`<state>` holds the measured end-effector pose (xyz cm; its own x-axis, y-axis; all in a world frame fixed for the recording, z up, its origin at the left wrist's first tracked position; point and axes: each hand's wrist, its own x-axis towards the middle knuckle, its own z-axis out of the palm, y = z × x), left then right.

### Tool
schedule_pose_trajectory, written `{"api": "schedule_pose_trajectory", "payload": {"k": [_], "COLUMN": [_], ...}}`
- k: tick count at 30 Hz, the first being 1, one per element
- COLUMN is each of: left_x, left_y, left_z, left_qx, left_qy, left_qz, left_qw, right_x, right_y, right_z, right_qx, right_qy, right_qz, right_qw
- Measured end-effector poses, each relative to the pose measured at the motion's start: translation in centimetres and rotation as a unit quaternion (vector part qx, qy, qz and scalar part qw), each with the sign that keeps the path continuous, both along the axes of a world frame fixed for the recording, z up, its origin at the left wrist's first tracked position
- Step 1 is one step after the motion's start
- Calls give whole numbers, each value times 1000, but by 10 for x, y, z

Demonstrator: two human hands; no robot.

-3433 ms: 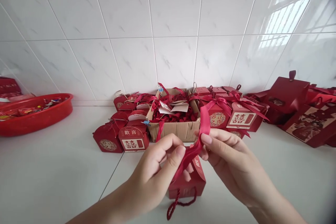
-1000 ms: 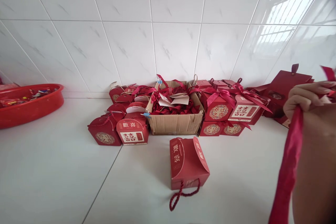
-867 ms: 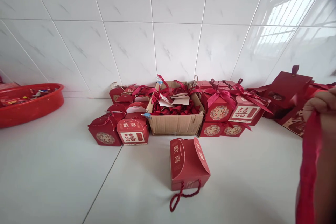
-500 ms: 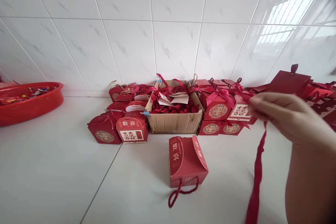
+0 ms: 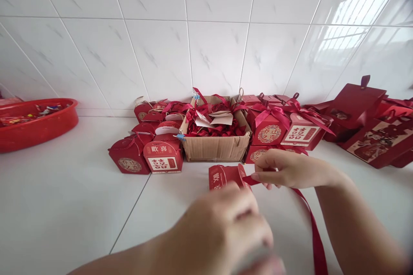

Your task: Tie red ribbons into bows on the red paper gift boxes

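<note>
My right hand pinches a dark red satin ribbon. A short end of it points left from the fingertips, and the long part hangs down on the right. Just left of these fingers lies a red gift box, its lower part and rope handle hidden behind my left hand. That hand is close to the camera and blurred by motion, with its fingers curled. A greyish patch shows beneath the fingers, but I cannot make out whether it is held.
Behind stands an open cardboard box full of red ribbons, with red gift boxes on its left and bow-tied boxes on its right. Red bags lie far right. A red basin sits far left, by the tiled wall.
My right hand has moved left and down with the ribbon, reaching the front gift box. My left hand has come into view from below and now covers much of that box.
</note>
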<state>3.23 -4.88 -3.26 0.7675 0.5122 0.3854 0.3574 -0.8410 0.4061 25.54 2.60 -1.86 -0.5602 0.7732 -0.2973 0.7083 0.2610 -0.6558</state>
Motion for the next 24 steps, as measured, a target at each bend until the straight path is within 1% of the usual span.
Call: {"api": "schedule_pose_trajectory", "payload": {"k": [1,3,4,6,8,10,14,19,24], "left_x": [0,0,0,0,1,3,6,9,8], "left_y": [7,21,27,38,45,50,53,55,58], "left_z": [5,13,14,12,5,-3,-12,-14,-11], "left_qx": [-3,-14,-25,-56,-84,-104,-144,-161,-194], "left_qy": [-32,-57,-51,-19,14,37,51,21,-3], "left_qz": [58,138,166,197,205,197,180,183,175], "left_qw": [998,989,985,979,975,974,972,970,965], "right_x": [-1,-2,-3,-6,-9,-11,-13,-14,-13], "right_y": [0,1,1,2,2,3,5,7,7], "right_z": [0,-1,-1,-2,-3,-5,-10,-13,-12], "right_qx": [0,-8,-15,-25,-27,-18,-6,-2,-2], "right_qy": [7,19,23,26,28,27,30,36,23], "right_qz": [1,2,1,-1,3,13,41,57,52], "right_qw": [1000,1000,1000,999,999,999,999,998,998]}}
